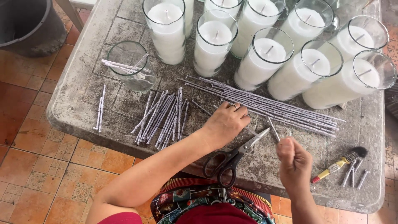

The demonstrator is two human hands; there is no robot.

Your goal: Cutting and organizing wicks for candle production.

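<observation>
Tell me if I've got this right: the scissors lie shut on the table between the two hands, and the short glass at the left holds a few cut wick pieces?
Not quite. The head view shows the scissors lying open, blades spread, not shut. The rest stands: they lie on the table between the left hand and right hand, and the short glass at the left holds a few cut wick pieces.

Before me: nine candle-filled glasses [214, 41], one empty glass [132, 65] holding wick pieces, one pair of scissors [232, 157], one brush [340, 163], and my two hands [226, 124].
</observation>
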